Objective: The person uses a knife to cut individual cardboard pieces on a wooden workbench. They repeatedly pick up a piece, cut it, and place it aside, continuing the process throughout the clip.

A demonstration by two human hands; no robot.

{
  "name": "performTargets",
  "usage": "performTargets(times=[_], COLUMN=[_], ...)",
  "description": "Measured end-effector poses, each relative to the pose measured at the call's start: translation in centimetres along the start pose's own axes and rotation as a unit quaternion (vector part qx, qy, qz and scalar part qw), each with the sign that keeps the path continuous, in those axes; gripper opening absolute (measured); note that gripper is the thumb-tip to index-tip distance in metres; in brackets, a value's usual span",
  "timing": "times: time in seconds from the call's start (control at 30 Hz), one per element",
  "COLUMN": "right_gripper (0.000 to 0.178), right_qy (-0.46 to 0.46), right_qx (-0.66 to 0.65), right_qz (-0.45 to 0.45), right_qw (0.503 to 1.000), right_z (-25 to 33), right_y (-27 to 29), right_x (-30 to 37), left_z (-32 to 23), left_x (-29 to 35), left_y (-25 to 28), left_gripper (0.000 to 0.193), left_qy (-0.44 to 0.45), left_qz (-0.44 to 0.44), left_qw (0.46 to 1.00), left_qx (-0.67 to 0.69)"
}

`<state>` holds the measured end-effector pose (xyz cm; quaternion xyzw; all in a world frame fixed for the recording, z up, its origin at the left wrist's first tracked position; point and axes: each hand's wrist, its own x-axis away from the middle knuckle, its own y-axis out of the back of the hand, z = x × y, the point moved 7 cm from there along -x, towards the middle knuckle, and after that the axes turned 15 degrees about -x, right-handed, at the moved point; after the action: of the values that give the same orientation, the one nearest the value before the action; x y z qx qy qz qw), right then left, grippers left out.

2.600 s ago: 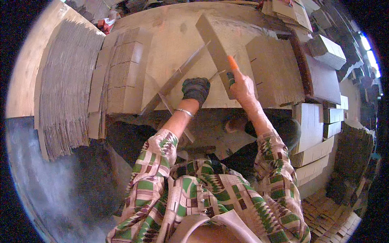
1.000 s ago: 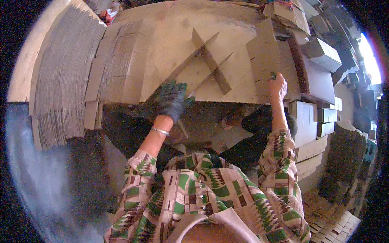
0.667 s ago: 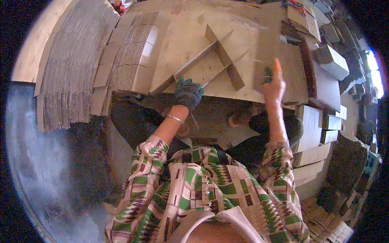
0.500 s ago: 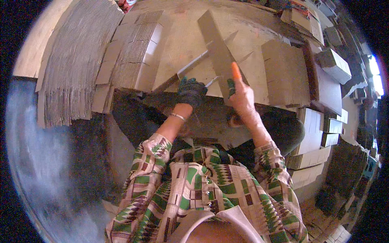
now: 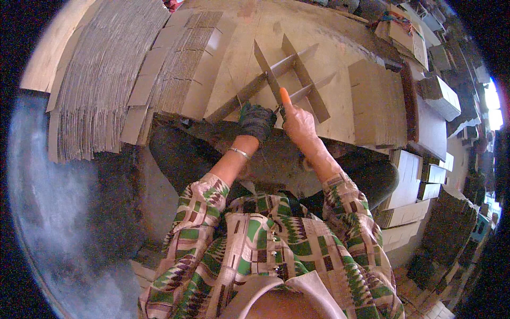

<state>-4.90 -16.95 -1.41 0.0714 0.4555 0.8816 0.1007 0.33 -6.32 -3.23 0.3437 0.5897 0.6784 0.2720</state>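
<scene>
Several flat cardboard strips cross one another in a lattice in front of me. My left hand (image 5: 257, 122), in a dark glove, is closed at the near end of one slanting cardboard strip (image 5: 303, 94); the glove hides part of that end. Another slanting strip (image 5: 234, 100) runs past the glove's far side. My right hand (image 5: 301, 123) is bare apart from an orange cover on the index finger. It grips the lower end of the left crosswise strip (image 5: 267, 68), close beside the glove. The right crosswise strip (image 5: 307, 80) stands across both slanting ones, untouched.
A long row of packed cardboard sheets (image 5: 114, 74) stands at the left. Beside it is a row of slotted cardboard pieces (image 5: 178, 64). Another cardboard stack (image 5: 378, 103) sits to the right on the wooden board (image 5: 244, 26). White boxes (image 5: 443, 98) are piled beyond it.
The crosswise strip in my right hand half a second ago now sits across the slanting strips, out of that hand. My right hand has moved left to another crosswise strip, near the left hand.
</scene>
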Motion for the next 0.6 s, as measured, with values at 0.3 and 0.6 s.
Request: performTargets(times=[0.3,0.6], right_gripper=[0.098,0.082], right_qy=[-0.014,0.067], right_qx=[-0.012,0.006], right_qz=[-0.019,0.002], right_qw=[1.000,0.998], right_z=[1.5,0.5], right_y=[0.3,1.9], right_x=[0.3,-1.8], left_z=[0.1,0.8], left_x=[-0.2,-0.2], left_y=[-1.5,-0.5], left_gripper=[0.022,0.023], left_qy=[-0.010,0.007], left_qz=[0.021,0.019], left_qw=[1.000,1.000], left_qx=[-0.020,-0.019])
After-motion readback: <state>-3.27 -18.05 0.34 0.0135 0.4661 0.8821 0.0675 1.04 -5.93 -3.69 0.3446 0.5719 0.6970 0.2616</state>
